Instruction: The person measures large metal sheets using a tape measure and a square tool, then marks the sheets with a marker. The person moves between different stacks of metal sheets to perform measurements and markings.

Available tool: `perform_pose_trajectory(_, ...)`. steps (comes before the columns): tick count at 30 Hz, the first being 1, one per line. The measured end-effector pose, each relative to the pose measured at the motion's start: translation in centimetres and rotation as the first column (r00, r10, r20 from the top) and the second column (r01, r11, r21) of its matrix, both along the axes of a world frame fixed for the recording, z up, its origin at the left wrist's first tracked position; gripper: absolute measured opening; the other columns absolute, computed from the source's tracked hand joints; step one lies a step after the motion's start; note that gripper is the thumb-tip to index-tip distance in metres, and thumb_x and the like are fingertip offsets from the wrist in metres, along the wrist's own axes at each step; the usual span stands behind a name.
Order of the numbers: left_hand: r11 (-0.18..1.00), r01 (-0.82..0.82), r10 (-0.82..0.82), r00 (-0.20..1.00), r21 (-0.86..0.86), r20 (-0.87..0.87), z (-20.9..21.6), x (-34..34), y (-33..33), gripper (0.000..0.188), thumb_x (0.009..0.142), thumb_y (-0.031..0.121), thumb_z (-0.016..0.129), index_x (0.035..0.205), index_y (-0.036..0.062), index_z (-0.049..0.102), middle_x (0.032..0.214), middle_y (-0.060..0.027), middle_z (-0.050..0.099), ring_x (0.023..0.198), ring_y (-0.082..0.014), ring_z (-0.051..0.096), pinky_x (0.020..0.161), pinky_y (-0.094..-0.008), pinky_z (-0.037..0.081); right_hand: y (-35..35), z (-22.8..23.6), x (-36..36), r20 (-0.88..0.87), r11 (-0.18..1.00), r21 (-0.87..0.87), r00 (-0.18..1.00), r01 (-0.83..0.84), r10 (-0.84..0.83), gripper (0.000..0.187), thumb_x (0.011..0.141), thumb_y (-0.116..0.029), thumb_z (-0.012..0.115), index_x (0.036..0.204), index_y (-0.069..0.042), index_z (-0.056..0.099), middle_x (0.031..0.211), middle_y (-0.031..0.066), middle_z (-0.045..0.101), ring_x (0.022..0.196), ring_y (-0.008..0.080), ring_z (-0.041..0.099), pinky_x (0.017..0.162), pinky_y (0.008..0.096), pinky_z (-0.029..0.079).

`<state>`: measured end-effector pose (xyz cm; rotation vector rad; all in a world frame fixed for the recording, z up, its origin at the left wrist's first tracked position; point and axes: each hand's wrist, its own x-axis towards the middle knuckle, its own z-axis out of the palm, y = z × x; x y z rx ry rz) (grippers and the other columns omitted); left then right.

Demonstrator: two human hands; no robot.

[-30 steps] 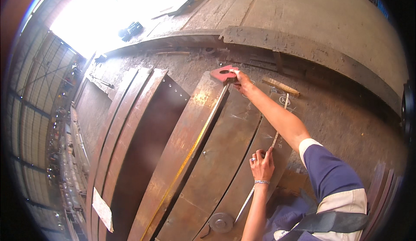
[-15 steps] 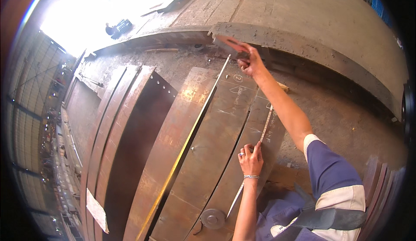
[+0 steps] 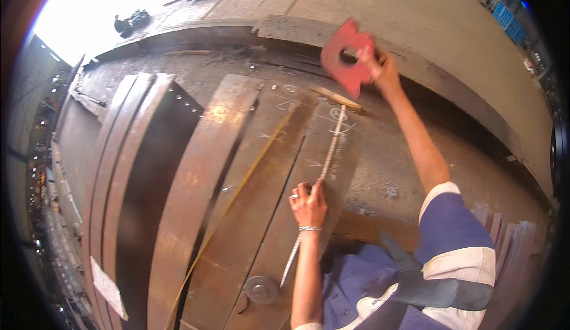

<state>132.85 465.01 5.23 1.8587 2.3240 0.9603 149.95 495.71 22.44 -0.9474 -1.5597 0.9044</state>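
Note:
My right hand (image 3: 385,71) is raised over the far end of the steel plates, gripping a red welding magnet (image 3: 334,57), flat and notched with a round hole. The magnet is off the metal. Lower down, my left hand (image 3: 309,206) rests on the nearest steel plate (image 3: 303,169), fingers curled onto the white blade of a tape measure (image 3: 333,137). That blade runs lengthwise along the plate, under my hand, toward a round grey disc (image 3: 261,289). A thin yellow strip (image 3: 243,178) lies slantwise across the neighbouring plate. Chalk marks show near the plates' far ends.
More long steel pieces (image 3: 193,169) stand side by side to the left, one bearing a white paper (image 3: 108,288). A wooden piece (image 3: 335,97) lies at the plates' far end. Beyond runs a long steel beam (image 3: 285,27). Stacked metal edges (image 3: 510,235) stand at right.
My right hand has swung right with the magnet, turning its red face into view. The yellow strip's far end has dropped onto the plate. My left hand stays on the tape; the view has shifted.

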Motion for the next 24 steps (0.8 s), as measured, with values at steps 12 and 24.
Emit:
perform_pose_trajectory(12, 0.995, 0.034, -0.038, 0.998, -0.089, -0.043, 0.0, 0.0, -0.4, 0.046, 0.087, 0.015, 0.068, 0.13, 0.029, 0.067, 0.103, -0.004, 0.057, 0.095, -0.0255, 0.056, 0.081, -0.0425, 0.045, -12.8, -7.5, -0.1, 0.429, 0.952, -0.015, 0.858, -0.305, 0.282, 0.033, 0.088, -0.023, 0.079, 0.102, 0.003, 0.064, 0.068, 0.0116, 0.066, 0.057, 0.0106, 0.059, 0.053, 0.0302, 0.047)
perform_pose_trajectory(24, 0.95, 0.099, -0.119, 0.992, -0.295, -0.051, 2.5, 0.0, 0.8, 0.073, 0.079, 0.012, 0.068, 0.146, 0.0356, 0.053, 0.105, -0.0109, 0.054, 0.101, -0.0293, 0.056, 0.083, -0.0448, 0.044, -14.3, -9.2, 1.0, 0.334, 0.97, -0.048, 0.911, -0.239, 0.242, 0.03, 0.085, -0.018, 0.081, 0.1, 0.002, 0.064, 0.067, 0.0078, 0.064, 0.055, 0.0086, 0.057, 0.05, 0.0274, 0.044)
